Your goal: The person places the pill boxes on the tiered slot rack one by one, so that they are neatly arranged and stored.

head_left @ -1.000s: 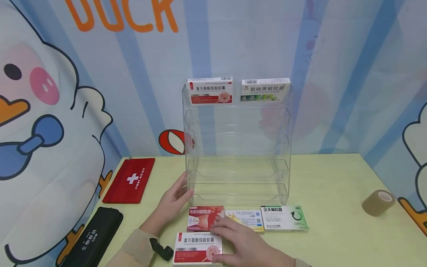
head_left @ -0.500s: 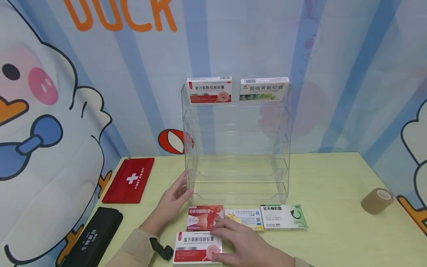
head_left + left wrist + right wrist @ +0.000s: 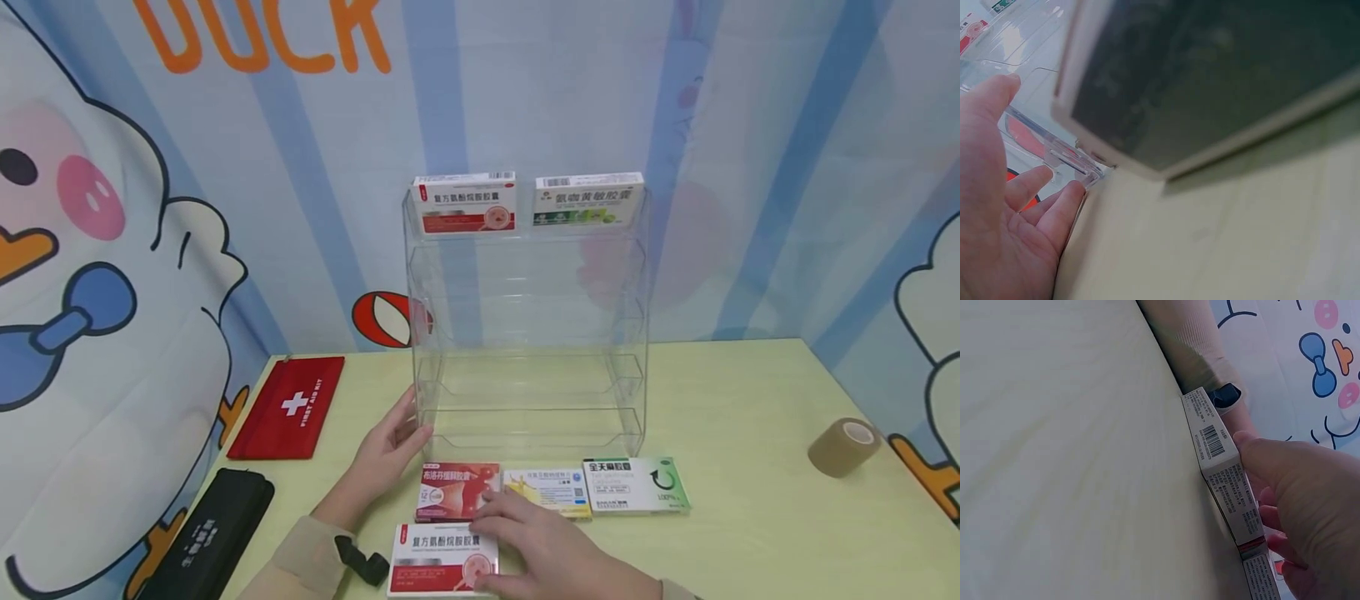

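Note:
A clear plastic display rack (image 3: 528,410) stands on the table. My left hand (image 3: 378,454) holds its lower left side, thumb at the front edge and fingers farther back; in the left wrist view the thumb and fingertips of that hand (image 3: 997,206) meet the clear panel. My right hand (image 3: 551,542) rests over a white-and-red medicine box (image 3: 431,550), its thumb at the box's lower right corner. The right fingers also overlap a red medicine box (image 3: 450,492) and a white-and-yellow one (image 3: 551,490). A white-and-green medicine box (image 3: 637,485) lies right of these.
On the rack's top tier sit a white-and-red box (image 3: 467,207) and a white-and-green box (image 3: 588,204). At left lie a red first aid pouch (image 3: 288,407) and a black case (image 3: 206,533). A brown bandage roll (image 3: 836,450) lies at right.
The head view has shifted slightly, so the scene sits a little farther left. Both hands and the boxes keep their places.

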### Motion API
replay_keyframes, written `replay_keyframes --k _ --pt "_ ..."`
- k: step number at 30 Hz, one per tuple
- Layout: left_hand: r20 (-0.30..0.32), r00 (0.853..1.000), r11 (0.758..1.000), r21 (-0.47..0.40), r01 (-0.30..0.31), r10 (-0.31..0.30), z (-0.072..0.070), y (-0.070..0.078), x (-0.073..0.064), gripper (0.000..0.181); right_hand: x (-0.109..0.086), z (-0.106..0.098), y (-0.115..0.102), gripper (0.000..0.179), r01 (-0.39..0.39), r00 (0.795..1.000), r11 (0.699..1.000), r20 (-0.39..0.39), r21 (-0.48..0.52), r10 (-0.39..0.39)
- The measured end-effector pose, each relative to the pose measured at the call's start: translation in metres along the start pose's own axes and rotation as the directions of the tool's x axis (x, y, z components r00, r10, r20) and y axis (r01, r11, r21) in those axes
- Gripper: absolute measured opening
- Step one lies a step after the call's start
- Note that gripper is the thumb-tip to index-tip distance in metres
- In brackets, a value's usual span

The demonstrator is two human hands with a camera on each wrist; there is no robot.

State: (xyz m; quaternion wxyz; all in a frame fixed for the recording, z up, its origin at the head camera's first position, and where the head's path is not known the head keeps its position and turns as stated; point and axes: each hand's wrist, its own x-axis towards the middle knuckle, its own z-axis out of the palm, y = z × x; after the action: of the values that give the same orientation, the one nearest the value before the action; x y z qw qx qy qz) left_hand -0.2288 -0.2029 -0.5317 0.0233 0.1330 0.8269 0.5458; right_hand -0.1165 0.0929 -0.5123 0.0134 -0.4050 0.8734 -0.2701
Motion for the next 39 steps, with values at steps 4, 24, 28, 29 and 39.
replay_keyframes --k 4,24,28,29,39 --pt "-0.005 1.000 1.000 -0.003 0.002 -0.002 0.000 0.000 0.000 0.079 -0.001 -0.001 -0.003 0.061 -0.002 1.000 1.000 0.014 -0.027 0.003" --pt "0.000 1.000 1.000 0.000 0.026 -0.026 0.000 0.002 -0.001 0.079 -0.003 -0.009 -0.014 0.067 -0.064 0.997 0.993 0.046 -0.098 0.069" --pt "-0.005 1.000 1.000 0.001 0.028 -0.028 0.001 0.002 -0.002 0.080 -0.003 -0.007 -0.012 0.068 -0.059 0.997 0.992 0.039 -0.115 0.064" --pt "-0.005 1.000 1.000 0.002 0.024 -0.024 0.001 0.002 -0.002 0.080 -0.004 -0.006 -0.012 0.067 -0.045 0.999 0.991 0.024 -0.127 0.048" --pt "-0.002 1.000 1.000 0.000 0.010 -0.010 0.001 0.002 -0.002 0.079 -0.003 -0.007 -0.011 0.057 0.036 0.987 0.998 -0.157 -0.047 -0.042"
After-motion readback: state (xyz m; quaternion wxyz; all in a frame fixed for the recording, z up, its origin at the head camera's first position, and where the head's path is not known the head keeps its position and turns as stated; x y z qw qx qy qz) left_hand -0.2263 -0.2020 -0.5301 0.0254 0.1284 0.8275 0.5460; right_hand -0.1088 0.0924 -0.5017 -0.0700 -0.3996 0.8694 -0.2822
